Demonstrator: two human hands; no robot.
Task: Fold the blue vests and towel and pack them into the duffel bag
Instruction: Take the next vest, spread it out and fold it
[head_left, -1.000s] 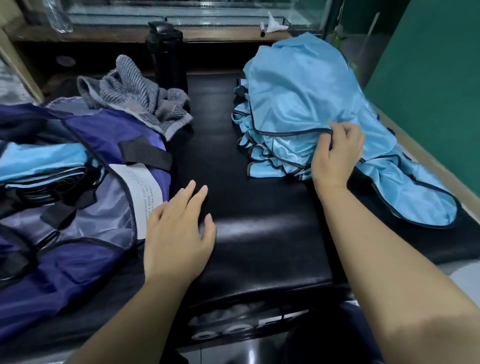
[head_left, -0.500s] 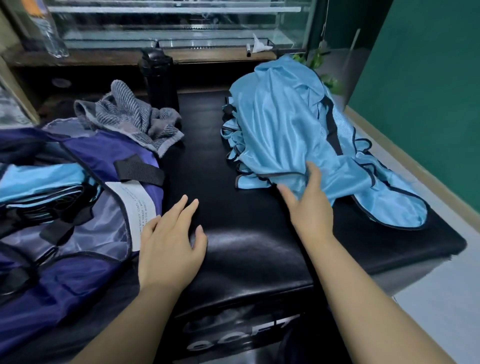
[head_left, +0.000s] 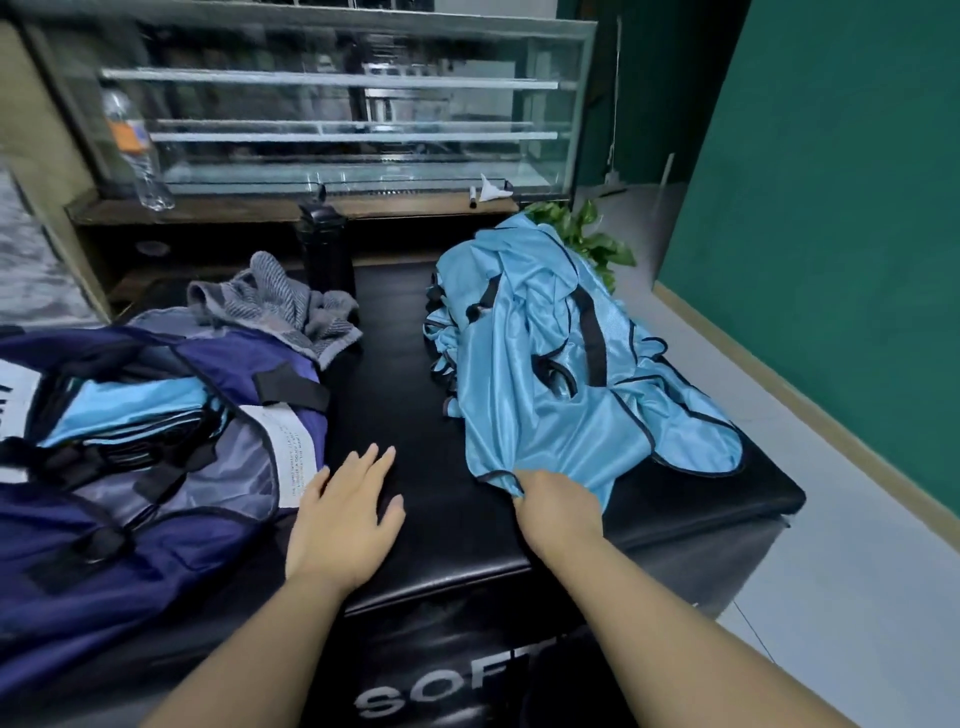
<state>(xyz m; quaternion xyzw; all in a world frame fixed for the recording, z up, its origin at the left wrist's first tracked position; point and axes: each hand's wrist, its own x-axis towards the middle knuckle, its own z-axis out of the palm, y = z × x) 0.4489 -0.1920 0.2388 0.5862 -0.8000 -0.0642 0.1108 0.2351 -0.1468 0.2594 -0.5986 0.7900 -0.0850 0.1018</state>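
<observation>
Far left of frame: open duffel bag (head_left: 156, 467) w/ folded blue vests inside; grey towel (head_left: 283, 306) crumpled just behind it. Lower centre: left hand (head_left: 343, 514) flat on black bench (head_left: 447, 535), fingers straight, holding nothing. Right hand (head_left: 558, 512) grips top vest's (head_left: 540, 415) near hem; blue vest pile (head_left: 519, 332) centre-right.

A loose heap of shiny light-blue vests (head_left: 561, 374) with dark trim lies crumpled on the right side of the black padded bench (head_left: 415, 364). A grey striped towel (head_left: 280, 306) sits bunched at the far left, touching the open navy duffel bag (head_left: 156, 467), which lies on its side with folded blue vests (head_left: 130, 405) already stacked inside.
</observation>
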